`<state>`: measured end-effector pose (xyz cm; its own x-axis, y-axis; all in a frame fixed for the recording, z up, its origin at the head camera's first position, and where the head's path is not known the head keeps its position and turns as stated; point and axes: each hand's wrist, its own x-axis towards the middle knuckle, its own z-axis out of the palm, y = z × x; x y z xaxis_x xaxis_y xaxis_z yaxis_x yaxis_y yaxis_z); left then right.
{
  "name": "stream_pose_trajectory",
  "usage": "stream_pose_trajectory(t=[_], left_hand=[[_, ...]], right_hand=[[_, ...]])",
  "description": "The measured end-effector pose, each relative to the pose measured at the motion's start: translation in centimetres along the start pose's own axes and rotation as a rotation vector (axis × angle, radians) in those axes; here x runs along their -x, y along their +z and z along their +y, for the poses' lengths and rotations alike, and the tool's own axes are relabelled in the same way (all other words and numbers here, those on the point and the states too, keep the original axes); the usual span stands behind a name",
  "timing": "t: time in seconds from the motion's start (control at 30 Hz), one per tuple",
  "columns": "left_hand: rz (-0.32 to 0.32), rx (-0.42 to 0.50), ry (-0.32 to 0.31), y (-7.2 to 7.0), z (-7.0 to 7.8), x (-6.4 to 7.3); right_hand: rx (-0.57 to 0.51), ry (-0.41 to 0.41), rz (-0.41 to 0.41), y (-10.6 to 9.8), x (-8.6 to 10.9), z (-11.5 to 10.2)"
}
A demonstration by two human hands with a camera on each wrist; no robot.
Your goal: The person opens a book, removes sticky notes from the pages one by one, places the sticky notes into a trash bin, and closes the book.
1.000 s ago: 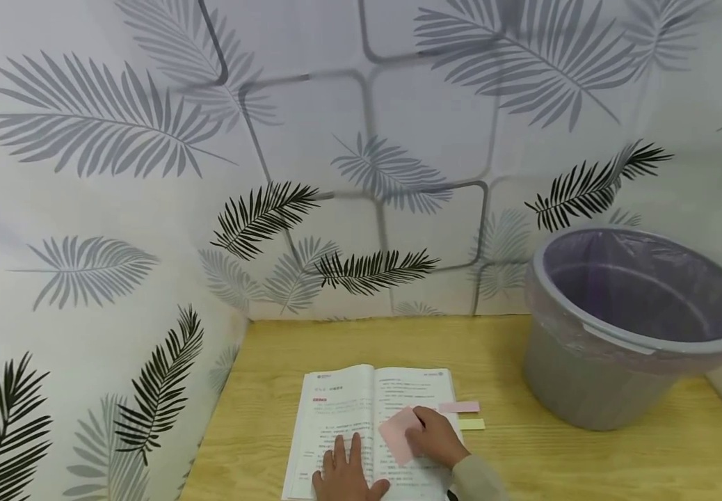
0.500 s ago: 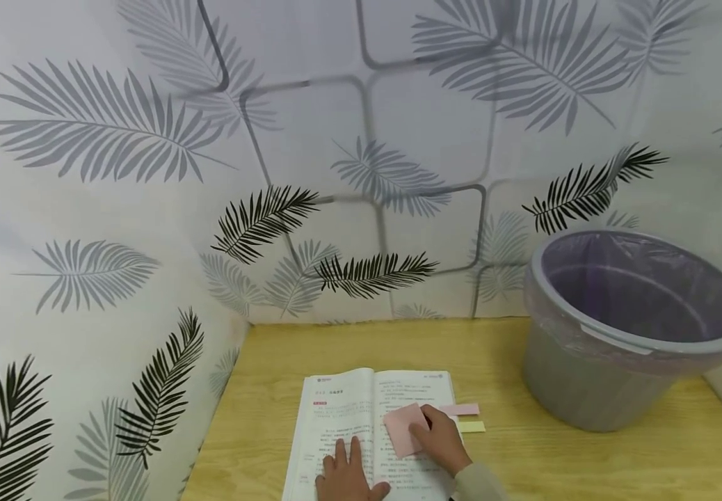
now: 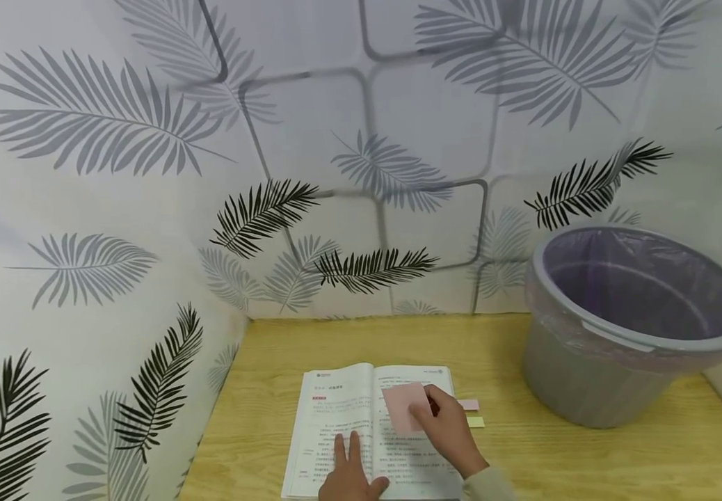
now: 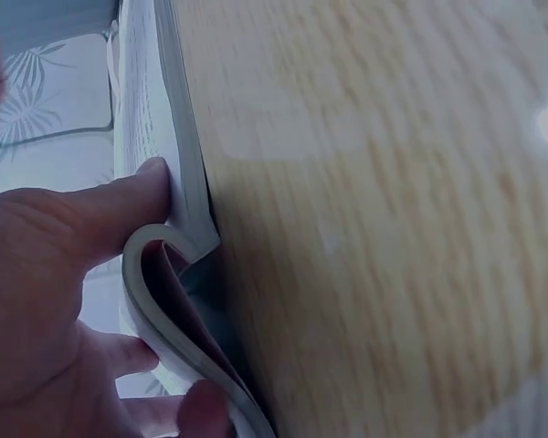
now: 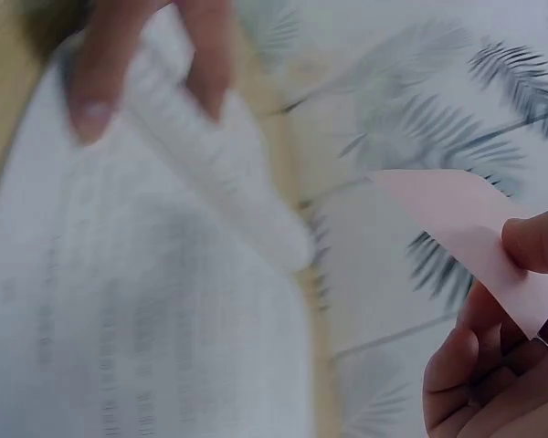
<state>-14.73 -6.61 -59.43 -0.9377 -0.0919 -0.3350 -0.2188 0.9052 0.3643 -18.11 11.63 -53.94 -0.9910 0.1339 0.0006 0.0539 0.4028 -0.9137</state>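
An open book (image 3: 336, 410) with printed pages lies at the front of the table. My left hand (image 3: 350, 476) rests on its lower middle with fingers spread, pressing the pages down; in the left wrist view the thumb (image 4: 128, 205) lies on the page near the spine. Above the right page, my right hand (image 3: 451, 428) pinches a square pink sticky note (image 3: 406, 407) between thumb and curled fingers. In the right wrist view the pink note (image 5: 466, 228) is held off the page, slightly bent. A pink tab (image 3: 470, 404) and a yellow tab (image 3: 476, 422) stick out from the book's right edge.
A large grey bucket (image 3: 592, 383) with a purple plastic liner stands at the table's right side. The wooden table (image 3: 311, 341) meets a leaf-patterned wall covering (image 3: 311, 153) at the back and left.
My right hand has lifted the pink sticky note upward and a little away from me over the right page. The left hand has stayed nearly in place on the book.
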Motion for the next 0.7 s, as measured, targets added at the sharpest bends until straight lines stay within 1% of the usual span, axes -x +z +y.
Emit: stream_pose_trajectory(t=[0.17,0.27,0.33,0.43,0.53,0.7], left_hand=[[0.005,-0.009,0.007,0.2,-0.1,-0.1],[-0.003,0.011,0.026,0.4,-0.4,-0.1],[-0.013,0.033,0.04,0.4,-0.6,-0.1],[-0.031,0.059,0.044,0.5,-0.8,-0.1],[-0.038,0.067,0.041,0.6,-0.9,-0.1],[-0.017,0.04,0.033,0.6,-0.6,-0.1]], right_hand=[[-0.098,-0.012,-0.015,-2.0,1.3,-3.6],[-0.16,-0.01,-0.033,-3.0,2.0,-5.2],[-0.177,-0.006,-0.039,-3.6,2.4,-6.1],[-0.183,-0.012,-0.041,-4.4,2.9,-7.1],[-0.183,-0.041,-0.031,-5.3,3.3,-7.7],[-0.177,-0.086,0.024,-7.0,3.3,-7.9]])
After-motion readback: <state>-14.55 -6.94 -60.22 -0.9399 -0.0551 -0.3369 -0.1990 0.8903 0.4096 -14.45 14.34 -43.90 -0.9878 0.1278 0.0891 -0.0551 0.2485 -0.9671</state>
